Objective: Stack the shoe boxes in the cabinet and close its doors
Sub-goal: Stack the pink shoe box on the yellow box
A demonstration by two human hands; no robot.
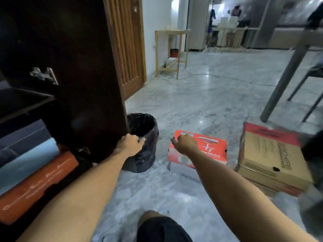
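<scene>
While the left hand [130,144] rests at the lower corner of the open cabinet door [73,67], the black bin [143,142] sits right against that door's edge, and I'd say that is the likeliest trouble: swing the door and the bin could catch or tip. Its fingers curl loosely over the bin's rim beside the door; whether they actually grip either one, I cannot tell. The right hand [186,143] hovers over the near corner of the red shoe box [199,148] lying on the marble floor [201,95], fingers bent and partly open, holding nothing yet. Grabbed by one corner, the lid might lift off. A brown shoe box [272,159] waits on the floor to the right, near a table leg [283,84]. Inside the cabinet, an orange box [38,186] and a pale blue one [26,163] already lie stacked.
</scene>
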